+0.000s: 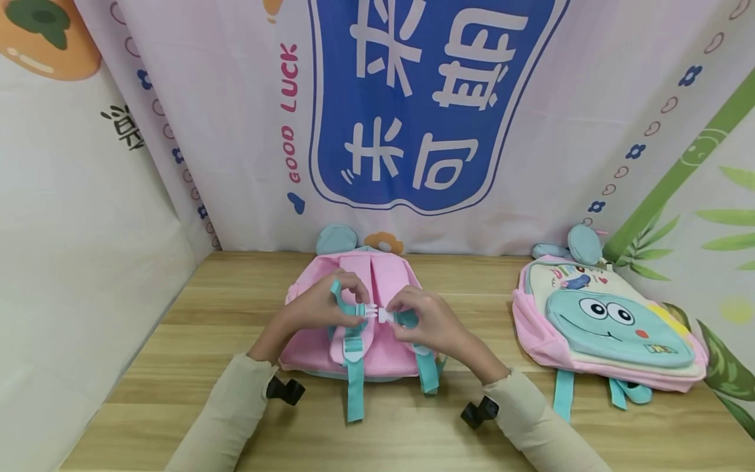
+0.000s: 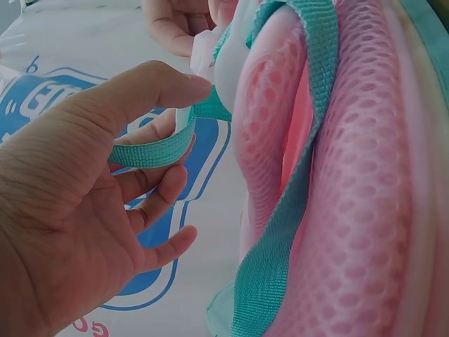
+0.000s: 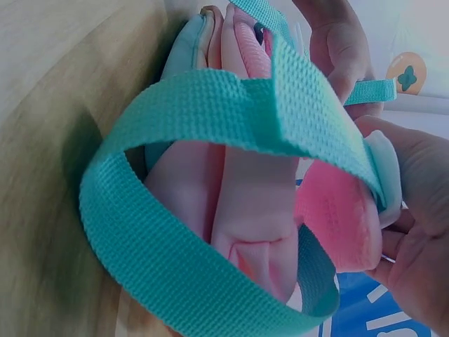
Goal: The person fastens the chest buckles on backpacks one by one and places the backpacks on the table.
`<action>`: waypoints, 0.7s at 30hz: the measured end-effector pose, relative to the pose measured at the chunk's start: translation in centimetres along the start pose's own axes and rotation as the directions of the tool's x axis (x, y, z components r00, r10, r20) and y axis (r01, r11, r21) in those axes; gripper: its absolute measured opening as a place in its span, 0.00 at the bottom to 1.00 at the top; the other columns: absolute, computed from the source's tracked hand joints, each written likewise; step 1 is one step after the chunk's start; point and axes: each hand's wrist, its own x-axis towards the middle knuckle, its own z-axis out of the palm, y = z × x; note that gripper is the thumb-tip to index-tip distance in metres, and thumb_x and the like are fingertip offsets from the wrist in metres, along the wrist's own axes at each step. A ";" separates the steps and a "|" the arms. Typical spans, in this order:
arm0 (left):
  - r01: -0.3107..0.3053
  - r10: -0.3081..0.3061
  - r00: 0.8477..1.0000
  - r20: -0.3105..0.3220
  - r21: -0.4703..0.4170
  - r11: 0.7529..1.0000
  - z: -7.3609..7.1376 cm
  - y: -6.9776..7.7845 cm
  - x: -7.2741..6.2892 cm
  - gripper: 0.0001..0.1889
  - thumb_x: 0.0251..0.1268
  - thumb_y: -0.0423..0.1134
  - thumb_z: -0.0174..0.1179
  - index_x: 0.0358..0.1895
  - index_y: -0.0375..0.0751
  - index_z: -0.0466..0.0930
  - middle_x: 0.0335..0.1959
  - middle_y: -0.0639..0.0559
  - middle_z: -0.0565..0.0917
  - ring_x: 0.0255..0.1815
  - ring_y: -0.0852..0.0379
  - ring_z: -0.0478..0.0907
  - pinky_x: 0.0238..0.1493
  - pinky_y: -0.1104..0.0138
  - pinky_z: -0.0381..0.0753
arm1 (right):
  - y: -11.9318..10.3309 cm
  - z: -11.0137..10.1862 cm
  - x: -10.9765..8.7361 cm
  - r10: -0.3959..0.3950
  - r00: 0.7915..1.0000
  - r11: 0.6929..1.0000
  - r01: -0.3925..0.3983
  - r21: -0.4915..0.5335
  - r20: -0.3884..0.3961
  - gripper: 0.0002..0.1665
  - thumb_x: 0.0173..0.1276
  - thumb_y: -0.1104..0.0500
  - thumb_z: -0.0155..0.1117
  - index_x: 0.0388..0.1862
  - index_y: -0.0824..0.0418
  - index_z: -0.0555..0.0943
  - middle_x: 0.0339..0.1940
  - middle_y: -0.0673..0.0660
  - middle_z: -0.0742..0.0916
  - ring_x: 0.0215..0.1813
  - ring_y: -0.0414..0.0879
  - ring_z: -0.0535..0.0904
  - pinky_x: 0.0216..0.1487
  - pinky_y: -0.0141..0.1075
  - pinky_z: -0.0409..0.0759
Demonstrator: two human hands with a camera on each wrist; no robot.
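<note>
The counter (image 1: 377,449) is running out of view at its near edge, with a smiling-faced backpack (image 1: 619,328) lying toward its right edge and a pink backpack (image 1: 389,360) lying toward the middle of its far edge. Partly blocking the pink backpack, the left hand (image 1: 324,303) is pinching a pronged buckle half (image 1: 370,311) and the right hand (image 1: 433,321) its socket half (image 1: 385,316), just apart, fingers partly hiding both.

The head view looks forward and down from above, wide enough for tabletop (image 1: 413,432) and printed backdrop (image 1: 236,118). Both wrist views, rolled sideways, look from close in across the pink backpack (image 2: 365,175) toward that backdrop, sharing its teal straps (image 3: 175,105).
</note>
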 end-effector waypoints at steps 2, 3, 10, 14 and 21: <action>0.001 -0.001 1.000 -0.008 0.004 1.000 0.0 0.1 0.0 0.12 0.50 0.30 0.76 0.36 0.41 0.83 0.34 0.54 0.84 0.45 0.50 0.76 0.54 0.51 0.76 | -0.1 -0.1 0.0 -0.005 1.000 1.000 0.005 -0.017 -0.006 0.13 0.56 0.65 0.77 0.40 0.59 0.86 0.38 0.51 0.88 0.43 0.45 0.85 0.47 0.37 0.86; 0.001 -0.001 1.000 -0.013 0.009 1.000 0.1 0.1 0.0 0.12 0.50 0.30 0.76 0.36 0.41 0.83 0.34 0.54 0.84 0.45 0.49 0.76 0.54 0.51 0.76 | -0.1 -0.1 0.0 -0.010 1.000 1.000 0.010 -0.029 -0.010 0.13 0.56 0.65 0.77 0.40 0.59 0.86 0.38 0.51 0.88 0.42 0.45 0.85 0.46 0.37 0.86; -0.007 0.010 0.999 -0.046 0.065 0.998 0.3 0.1 0.2 0.12 0.49 0.32 0.76 0.35 0.44 0.84 0.36 0.55 0.84 0.49 0.43 0.74 0.55 0.49 0.75 | -0.3 -0.3 0.1 -0.055 0.998 0.992 0.052 -0.117 -0.025 0.12 0.56 0.64 0.78 0.39 0.59 0.87 0.38 0.50 0.89 0.42 0.42 0.84 0.46 0.35 0.85; -0.011 0.016 0.998 -0.054 0.086 0.996 0.5 0.3 0.2 0.12 0.48 0.32 0.77 0.35 0.44 0.84 0.36 0.55 0.84 0.50 0.43 0.74 0.55 0.51 0.74 | -0.3 -0.3 0.1 -0.062 0.998 0.985 0.057 -0.163 -0.025 0.13 0.56 0.63 0.79 0.40 0.58 0.86 0.38 0.50 0.88 0.43 0.42 0.82 0.46 0.35 0.84; -0.016 0.022 0.998 -0.063 0.098 0.995 0.8 0.3 0.3 0.12 0.48 0.33 0.77 0.34 0.44 0.84 0.36 0.55 0.84 0.49 0.47 0.73 0.55 0.53 0.74 | -0.3 -0.2 0.0 -0.030 0.999 0.982 0.026 -0.187 -0.022 0.13 0.56 0.62 0.78 0.39 0.58 0.85 0.37 0.50 0.87 0.42 0.42 0.81 0.46 0.35 0.83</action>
